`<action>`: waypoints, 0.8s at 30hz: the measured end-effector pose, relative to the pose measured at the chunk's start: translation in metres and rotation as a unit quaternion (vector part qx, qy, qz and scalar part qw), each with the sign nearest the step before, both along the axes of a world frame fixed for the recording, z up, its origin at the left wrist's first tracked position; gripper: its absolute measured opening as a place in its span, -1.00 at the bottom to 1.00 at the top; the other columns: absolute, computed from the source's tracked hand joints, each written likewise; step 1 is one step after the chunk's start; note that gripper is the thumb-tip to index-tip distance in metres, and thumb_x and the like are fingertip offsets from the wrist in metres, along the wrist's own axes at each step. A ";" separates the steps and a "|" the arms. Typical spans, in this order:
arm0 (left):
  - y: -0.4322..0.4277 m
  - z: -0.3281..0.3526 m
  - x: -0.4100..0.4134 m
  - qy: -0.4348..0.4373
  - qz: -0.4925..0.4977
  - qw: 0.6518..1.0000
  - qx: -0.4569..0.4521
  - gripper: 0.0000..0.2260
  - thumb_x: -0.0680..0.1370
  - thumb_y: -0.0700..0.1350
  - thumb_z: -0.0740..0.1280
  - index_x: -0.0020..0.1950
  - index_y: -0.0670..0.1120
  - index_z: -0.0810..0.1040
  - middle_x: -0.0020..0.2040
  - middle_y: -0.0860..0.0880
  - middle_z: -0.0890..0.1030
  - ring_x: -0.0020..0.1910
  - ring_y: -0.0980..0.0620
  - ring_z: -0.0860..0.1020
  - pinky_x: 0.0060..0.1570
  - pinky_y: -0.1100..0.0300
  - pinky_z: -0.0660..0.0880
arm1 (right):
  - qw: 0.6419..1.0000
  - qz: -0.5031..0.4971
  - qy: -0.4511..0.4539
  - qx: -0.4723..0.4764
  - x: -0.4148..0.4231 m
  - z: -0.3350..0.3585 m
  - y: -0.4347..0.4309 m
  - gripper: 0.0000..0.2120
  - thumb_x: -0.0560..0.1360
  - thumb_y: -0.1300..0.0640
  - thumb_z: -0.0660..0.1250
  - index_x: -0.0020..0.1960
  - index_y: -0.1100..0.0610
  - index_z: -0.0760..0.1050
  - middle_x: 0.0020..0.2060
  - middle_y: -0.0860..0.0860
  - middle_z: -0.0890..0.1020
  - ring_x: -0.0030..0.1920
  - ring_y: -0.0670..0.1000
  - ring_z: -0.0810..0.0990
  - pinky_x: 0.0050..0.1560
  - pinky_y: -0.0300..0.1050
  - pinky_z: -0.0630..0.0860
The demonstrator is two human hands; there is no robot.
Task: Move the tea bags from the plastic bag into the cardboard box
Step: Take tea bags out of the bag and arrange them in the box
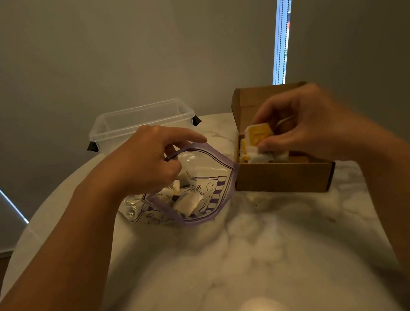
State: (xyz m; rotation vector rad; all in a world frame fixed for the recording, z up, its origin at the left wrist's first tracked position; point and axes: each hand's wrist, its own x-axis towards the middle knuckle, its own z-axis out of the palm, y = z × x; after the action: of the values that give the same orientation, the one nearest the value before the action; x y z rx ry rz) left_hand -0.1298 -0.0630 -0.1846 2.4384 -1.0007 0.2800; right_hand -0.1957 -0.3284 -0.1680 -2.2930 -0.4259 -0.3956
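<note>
From the head view, the cardboard box (284,176) sits open on the marble surface (236,254), its lid flap standing up at the far side. The right hand (306,127) hovers over the box's left end, its grip clamped on a yellow-and-white tea bag (259,133) pinched between thumb and fingertips. Under that one, more packed tea bags (248,159) lie inside the box against its left wall. The hand hides much of the box's inside, so how full it is cannot be told.

Just left of the box lies the plastic bag (217,179), clear with purple drawings and a purple zip rim, its mouth gaping wide. The rim's right corner touches the box's near-left corner. The left hand (152,159) grips the rim's far-left edge between thumb and curled fingers, with the index finger stretched out toward the box. A few loose tea bags (188,204) rest in the bag.

Farther left of the box and behind the bag stands 1 clear plastic tub (140,122) with dark clips. Behind the box, a bright window strip (283,24) runs up the wall.
</note>
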 end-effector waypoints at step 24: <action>0.001 -0.001 0.005 -0.011 -0.015 1.000 -0.011 -0.52 0.43 -0.21 0.30 0.23 0.25 0.57 0.02 0.20 0.63 -0.07 0.25 0.58 -0.11 0.16 0.61 | 0.971 -0.175 0.130 -0.093 0.069 -0.047 -0.039 -0.86 0.39 0.21 0.54 -0.07 0.12 0.66 -0.18 0.01 0.67 -0.19 -0.02 0.67 -0.18 -0.15 0.63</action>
State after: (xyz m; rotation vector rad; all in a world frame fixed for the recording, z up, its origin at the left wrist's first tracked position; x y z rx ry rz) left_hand -0.1251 -0.0620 -0.1855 2.4038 -1.0363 0.3071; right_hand -0.1264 -0.3676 -0.2153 -2.5662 0.0809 -0.2256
